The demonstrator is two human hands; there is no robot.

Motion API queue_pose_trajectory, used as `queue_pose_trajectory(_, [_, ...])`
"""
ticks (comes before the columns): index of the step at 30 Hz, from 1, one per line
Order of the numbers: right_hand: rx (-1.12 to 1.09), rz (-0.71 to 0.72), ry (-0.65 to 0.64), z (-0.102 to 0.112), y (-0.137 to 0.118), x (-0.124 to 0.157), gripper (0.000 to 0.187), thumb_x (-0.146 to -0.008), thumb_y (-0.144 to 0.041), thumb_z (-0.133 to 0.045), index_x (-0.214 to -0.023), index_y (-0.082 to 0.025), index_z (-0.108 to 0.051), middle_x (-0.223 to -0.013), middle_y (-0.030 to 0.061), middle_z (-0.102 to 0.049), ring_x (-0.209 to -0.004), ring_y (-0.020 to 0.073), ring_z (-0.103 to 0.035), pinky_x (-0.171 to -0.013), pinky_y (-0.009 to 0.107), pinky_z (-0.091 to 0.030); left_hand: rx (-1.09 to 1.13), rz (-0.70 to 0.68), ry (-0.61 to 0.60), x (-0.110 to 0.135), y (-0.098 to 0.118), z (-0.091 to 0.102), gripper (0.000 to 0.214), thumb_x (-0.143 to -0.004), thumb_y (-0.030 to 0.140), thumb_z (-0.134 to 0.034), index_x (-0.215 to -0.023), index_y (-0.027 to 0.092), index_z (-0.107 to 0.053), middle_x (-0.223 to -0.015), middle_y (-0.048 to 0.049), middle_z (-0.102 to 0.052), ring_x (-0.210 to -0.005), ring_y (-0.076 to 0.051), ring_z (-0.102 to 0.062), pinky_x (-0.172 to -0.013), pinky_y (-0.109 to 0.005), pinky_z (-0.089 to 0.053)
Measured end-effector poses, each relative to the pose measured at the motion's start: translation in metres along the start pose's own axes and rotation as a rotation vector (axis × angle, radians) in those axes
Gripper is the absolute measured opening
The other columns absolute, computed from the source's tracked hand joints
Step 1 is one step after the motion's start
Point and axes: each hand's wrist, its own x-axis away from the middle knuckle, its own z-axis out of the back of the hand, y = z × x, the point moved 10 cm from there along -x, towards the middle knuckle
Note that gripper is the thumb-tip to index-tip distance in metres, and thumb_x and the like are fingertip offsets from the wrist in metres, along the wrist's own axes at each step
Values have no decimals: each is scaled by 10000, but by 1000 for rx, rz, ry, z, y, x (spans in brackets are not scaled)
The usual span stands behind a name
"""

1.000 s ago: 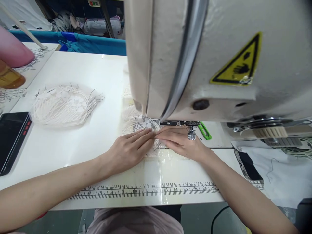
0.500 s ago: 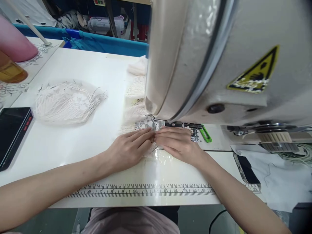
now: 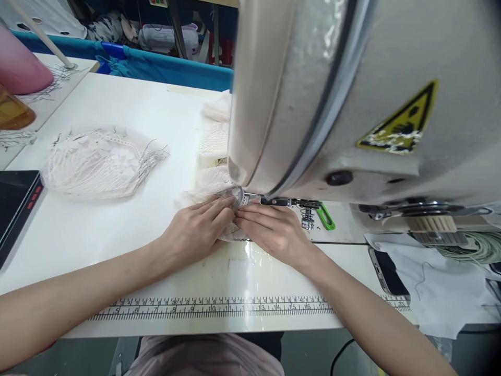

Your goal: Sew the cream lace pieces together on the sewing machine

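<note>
A large cream sewing machine (image 3: 352, 94) fills the upper right. Under its head lies a small white lace piece (image 3: 230, 196) on the white table (image 3: 129, 245). My left hand (image 3: 193, 232) rests flat on the lace, fingers stretched out toward the needle area. My right hand (image 3: 274, 230) lies beside it, fingers pressed on the lace's right edge, fingertips nearly touching the left hand's. The needle itself is hidden behind the machine head.
A pile of lace pieces (image 3: 97, 164) lies at the left, more lace (image 3: 214, 141) behind the machine. A black device (image 3: 15, 203) sits at the far left. A green tool (image 3: 324, 216), a phone (image 3: 387, 274), white cloth (image 3: 442, 292) and a printed ruler (image 3: 211, 308) are nearby.
Both hands have slid slightly left and toward me with the lace. The camera view has shifted, so the machine head covers more of the frame.
</note>
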Motion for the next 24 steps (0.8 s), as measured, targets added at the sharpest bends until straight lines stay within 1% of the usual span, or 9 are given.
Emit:
queue_pose_trajectory(4, [15, -34, 3, 0, 4, 1, 172, -888, -80, -587, -990, -168, -693, -1035, 11, -749, -1006, 149, -693, -864, 277, -595, -11, 2, 2, -2, 0, 0, 223, -830, 64, -437, -964, 92, -613, -1140, -142, -697, -1017, -215, -693, -857, -286, -584])
queue_pose_trajectory(8, [15, -41, 9, 1, 7, 3, 186, -887, -73, -572, -991, -178, -687, -1056, 0, -744, -988, 145, -693, -869, 281, -595, -31, -14, -2, -3, 1, 0, 267, -841, 74, -423, -1008, 69, -631, -1151, -155, -693, -1025, -228, -691, -835, -303, -593])
queue_pose_trajectory(11, [18, -74, -14, 0, 11, 7, 210, -870, -47, -571, -993, -177, -681, -1078, -6, -738, -1007, 148, -687, -879, 286, -594, -43, -25, -13, -2, 2, -2, 323, -859, 102, -435, -1116, 43, -622, -1182, -159, -681, -1070, -241, -673, -884, -325, -582])
queue_pose_trajectory(13, [25, -83, -6, 1, 13, 8, 209, -864, -37, -572, -982, -169, -682, -1079, 2, -737, -1009, 154, -689, -882, 288, -592, -53, -32, -25, 0, 2, -5, 356, -872, 128, -462, -1186, 42, -606, -1218, -149, -666, -1113, -251, -652, -928, -346, -567])
queue_pose_trajectory(17, [12, -74, -7, 2, 14, 10, 214, -873, -24, -552, -986, -150, -683, -1083, 44, -735, -1011, 158, -694, -874, 272, -586, -53, -41, -47, 2, 3, -10, 365, -883, 163, -496, -1215, 71, -614, -1275, -119, -635, -1162, -267, -621, -950, -377, -563])
queue_pose_trajectory(19, [8, -78, -13, 1, 16, 11, 224, -882, -27, -538, -1002, -153, -680, -1093, 53, -732, -1006, 153, -695, -854, 264, -586, -51, -42, -46, 2, 3, -10, 363, -885, 166, -499, -1215, 75, -619, -1284, -116, -628, -1169, -272, -616, -953, -387, -563])
queue_pose_trajectory(24, [-25, -122, 36, 3, 26, 14, 213, -904, -85, -539, -1040, -185, -668, -1088, 23, -732, -971, 149, -696, -762, 259, -584, -44, -54, -43, 0, 5, -10, 357, -905, 174, -494, -1228, 85, -618, -1279, -116, -632, -1175, -272, -612, -963, -396, -557])
